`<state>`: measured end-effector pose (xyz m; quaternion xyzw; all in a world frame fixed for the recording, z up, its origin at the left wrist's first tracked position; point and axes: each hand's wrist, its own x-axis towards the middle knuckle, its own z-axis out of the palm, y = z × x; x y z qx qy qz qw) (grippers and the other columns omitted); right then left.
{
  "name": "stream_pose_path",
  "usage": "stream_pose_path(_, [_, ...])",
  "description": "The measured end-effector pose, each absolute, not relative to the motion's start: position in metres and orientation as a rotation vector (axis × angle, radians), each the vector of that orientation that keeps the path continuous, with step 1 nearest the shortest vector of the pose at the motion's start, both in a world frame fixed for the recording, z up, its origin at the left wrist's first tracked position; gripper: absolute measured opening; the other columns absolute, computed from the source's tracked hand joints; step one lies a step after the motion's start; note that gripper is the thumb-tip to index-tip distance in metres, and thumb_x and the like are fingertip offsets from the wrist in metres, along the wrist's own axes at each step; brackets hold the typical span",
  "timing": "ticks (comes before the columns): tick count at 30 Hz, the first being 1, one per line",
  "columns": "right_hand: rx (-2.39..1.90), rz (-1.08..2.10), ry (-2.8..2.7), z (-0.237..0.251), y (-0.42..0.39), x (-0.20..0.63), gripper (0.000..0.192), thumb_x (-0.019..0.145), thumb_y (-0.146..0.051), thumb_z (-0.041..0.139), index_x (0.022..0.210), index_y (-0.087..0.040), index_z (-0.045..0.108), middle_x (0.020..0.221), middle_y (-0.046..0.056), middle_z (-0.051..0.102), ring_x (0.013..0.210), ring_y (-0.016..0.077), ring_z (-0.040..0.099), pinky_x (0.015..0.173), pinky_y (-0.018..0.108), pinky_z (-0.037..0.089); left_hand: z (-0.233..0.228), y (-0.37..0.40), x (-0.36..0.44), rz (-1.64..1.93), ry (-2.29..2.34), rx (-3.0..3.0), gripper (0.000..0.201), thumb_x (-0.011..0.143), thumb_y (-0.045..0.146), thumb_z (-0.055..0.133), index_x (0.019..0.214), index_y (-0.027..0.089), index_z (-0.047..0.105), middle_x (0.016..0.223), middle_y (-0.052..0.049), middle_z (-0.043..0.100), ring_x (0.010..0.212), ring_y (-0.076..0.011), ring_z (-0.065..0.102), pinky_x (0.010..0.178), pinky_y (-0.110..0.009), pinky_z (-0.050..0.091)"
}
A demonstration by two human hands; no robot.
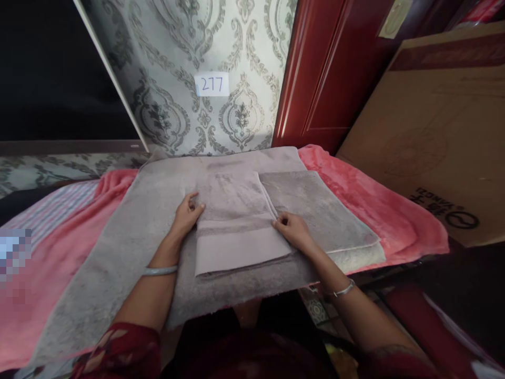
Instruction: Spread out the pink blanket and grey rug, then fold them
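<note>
A grey plush cloth (232, 197) lies folded into a narrow panel, its near end turned up in a smooth pale band. At the left edge of this panel, my left hand (188, 213) has its thumb on the cloth and its fingers curled in; the fingertips are partly hidden. My right hand (292, 230) pinches the panel's right edge, where layered folds show. Under the panel, a wider grey plush layer (130, 231) spreads out to the left and toward me. To the right lies another grey folded section (315, 205).
A pink plush blanket (406, 231) lies beneath on both sides, with a checked cloth (63, 205) at the left. Behind stand a patterned wall with a paper marked 277 (212, 84), a dark screen (59, 73) and a red door (327, 68). A large cardboard box (434, 131) leans at right.
</note>
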<state>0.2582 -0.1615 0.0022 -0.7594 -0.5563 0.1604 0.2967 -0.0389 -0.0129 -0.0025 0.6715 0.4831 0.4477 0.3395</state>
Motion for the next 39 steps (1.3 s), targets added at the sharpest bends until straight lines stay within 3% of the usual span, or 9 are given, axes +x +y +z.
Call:
stream_pose_path(5, [-2.059,0.296,-1.396,-0.011,-0.168,0.249,0.021,0.083,-0.034,0.058,0.094,-0.019,0.066,0.071,0.001,0.063,0.070,0.0190,0.060,0.062,0.027,0.038,-0.005,-0.010,-0.043,1.142,1.279,1.766,0.065,0.075,0.042,0.066,0.134,0.015,0.055,0.071,0.003,0.047,0.062,-0.0138,0.047,0.059,-0.025,0.038])
stream_pose_path(7, [-1.962,0.272,-1.434,-0.018,-0.170,0.247,0.035,0.083,-0.035,0.058,0.112,-0.018,0.064,0.088,0.005,0.069,0.082,0.0220,0.065,0.072,0.030,0.046,-0.006,-0.009,-0.046,1.110,1.289,1.775,0.070,0.076,0.044,0.067,0.138,0.016,0.053,0.073,0.002,0.051,0.064,-0.0152,0.052,0.062,-0.027,0.042])
stream_pose_path(10, [-1.719,0.257,-1.548,-0.028,-0.172,0.250,0.050,0.079,-0.034,0.059,0.126,-0.017,0.062,0.123,0.012,0.066,0.113,0.0266,0.061,0.095,0.039,0.047,-0.003,-0.010,-0.048,1.044,1.315,1.749,0.082,0.072,0.043,0.073,0.145,0.016,0.046,0.096,-0.008,0.063,0.091,-0.0252,0.064,0.079,-0.034,0.051])
stream_pose_path(12, [-1.595,0.279,-1.574,-0.033,-0.172,0.255,0.054,0.079,-0.032,0.057,0.131,-0.018,0.061,0.133,0.012,0.062,0.123,0.0266,0.056,0.104,0.042,0.044,-0.001,-0.013,-0.048,0.996,1.284,1.713,0.091,0.069,0.038,0.076,0.150,0.017,0.040,0.123,-0.017,0.062,0.120,-0.0335,0.058,0.096,-0.041,0.048])
stream_pose_path(17, [-1.559,0.372,-1.579,-0.041,-0.170,0.260,0.047,0.083,-0.024,0.053,0.128,-0.024,0.066,0.119,0.008,0.068,0.106,0.0243,0.064,0.096,0.043,0.050,0.005,-0.022,-0.044,0.987,1.180,1.600,0.098,0.071,0.031,0.074,0.157,0.019,0.027,0.154,-0.020,0.042,0.146,-0.0357,0.033,0.116,-0.047,0.034])
stream_pose_path(20, [-1.684,0.281,-1.569,-0.040,-0.173,0.255,0.042,0.084,-0.020,0.053,0.122,-0.021,0.070,0.104,0.010,0.068,0.089,0.0236,0.065,0.085,0.042,0.054,0.007,-0.024,-0.043,1.013,1.153,1.535,0.096,0.069,0.026,0.075,0.154,0.018,0.032,0.152,-0.019,0.045,0.145,-0.0343,0.035,0.117,-0.045,0.034])
stream_pose_path(25, [-1.532,-0.100,-1.683,-0.022,-0.195,0.213,0.034,0.090,-0.027,0.057,0.120,-0.018,0.069,0.136,0.017,0.056,0.128,0.0317,0.050,0.107,0.054,0.043,0.007,-0.024,-0.044,1.047,1.142,1.353,0.095,0.069,0.028,0.081,0.152,0.016,0.036,0.138,-0.020,0.059,0.129,-0.0336,0.056,0.105,-0.040,0.049])
stream_pose_path(31, [-1.480,0.316,-2.156,-0.005,-0.213,0.121,0.094,0.082,-0.046,0.072,0.158,-0.015,0.025,0.164,0.017,0.019,0.151,0.0354,0.013,0.120,0.058,0.023,0.004,-0.027,-0.042,1.083,1.059,1.289,0.095,0.071,0.031,0.082,0.152,0.017,0.034,0.114,-0.013,0.071,0.098,-0.0255,0.071,0.086,-0.034,0.058])
stream_pose_path(39, [-1.586,0.316,-2.116,-0.025,-0.207,0.086,0.089,0.089,-0.046,0.066,0.160,-0.022,0.019,0.164,0.018,0.014,0.151,0.0379,0.007,0.121,0.062,0.014,0.015,0.000,-0.041,1.038,1.245,1.313,0.077,0.078,0.027,0.071,0.148,0.015,0.041,0.102,-0.011,0.073,0.087,-0.0223,0.072,0.075,-0.030,0.058])
